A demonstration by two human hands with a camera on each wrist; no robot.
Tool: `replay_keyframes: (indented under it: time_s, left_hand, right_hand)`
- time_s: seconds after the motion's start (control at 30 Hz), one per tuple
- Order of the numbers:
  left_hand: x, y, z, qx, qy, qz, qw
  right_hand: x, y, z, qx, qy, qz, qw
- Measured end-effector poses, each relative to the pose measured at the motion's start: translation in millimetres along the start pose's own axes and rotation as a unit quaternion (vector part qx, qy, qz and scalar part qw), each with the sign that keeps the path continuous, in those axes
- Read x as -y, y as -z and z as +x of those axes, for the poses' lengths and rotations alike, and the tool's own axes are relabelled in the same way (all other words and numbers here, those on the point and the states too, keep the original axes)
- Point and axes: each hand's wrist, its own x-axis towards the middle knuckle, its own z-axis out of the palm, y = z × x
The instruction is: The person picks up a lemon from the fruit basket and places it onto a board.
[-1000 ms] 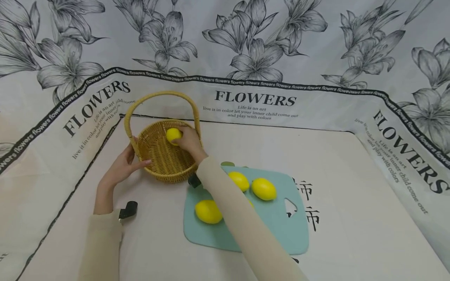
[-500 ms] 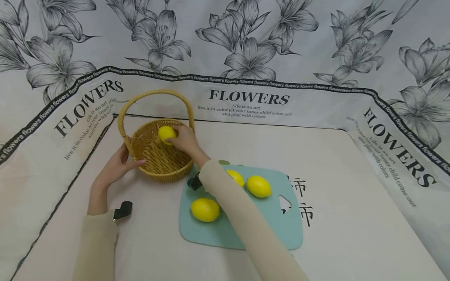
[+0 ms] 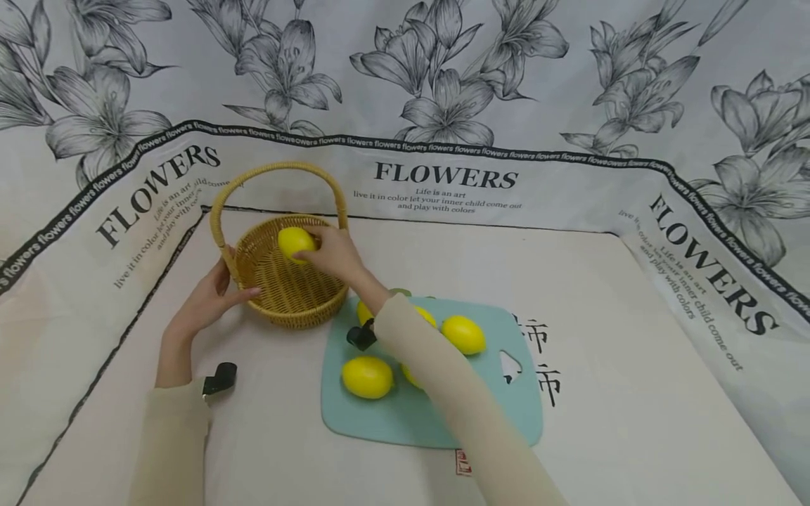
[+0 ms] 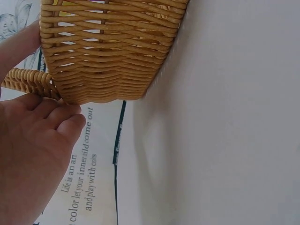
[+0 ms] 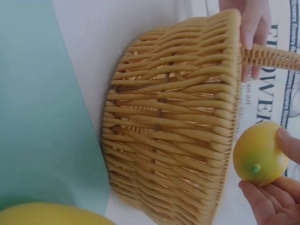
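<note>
In the head view, my right hand (image 3: 335,253) pinches a yellow lemon (image 3: 296,244) over the mouth of the wicker basket (image 3: 302,320). Seen from the right wrist, that lemon (image 5: 260,154) sits between thumb and fingertips, just past the basket rim, with its green-tinged end showing. My left hand (image 3: 211,299) holds the basket's left side at the foot of the handle, thumb over the rim and fingers outside. The left wrist view shows these fingers (image 4: 65,119) against the weave. No fruit shows on the basket floor.
Right of the basket lies a light blue cutting board (image 3: 487,422) bearing several lemons (image 3: 368,377), partly covered by the right sleeve (image 3: 455,393). A green leaf-like piece (image 3: 400,292) shows at the board's far edge. Printed cloth (image 3: 446,183) rises behind the table.
The right hand has lifted the lemon slightly, and its forearm has shifted right, uncovering another lemon on the board. The left hand stays on the basket. The whole head view has shifted a little.
</note>
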Motion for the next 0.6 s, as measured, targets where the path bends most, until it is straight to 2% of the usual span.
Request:
replay_keyframes:
  time_s: [0.4, 0.6]
  left_hand:
    - [-0.1, 1.2, 0.6, 0.001, 0.008, 0.005, 1.0000]
    - [-1.3, 0.4, 0.0, 0.000, -0.001, 0.001, 1.0000]
  right_hand:
    - [11.8, 20.3, -25.4, 0.002, 0.029, 0.011, 0.9995]
    - [15.2, 27.3, -36.9, -0.004, 0.052, 0.027, 0.9983]
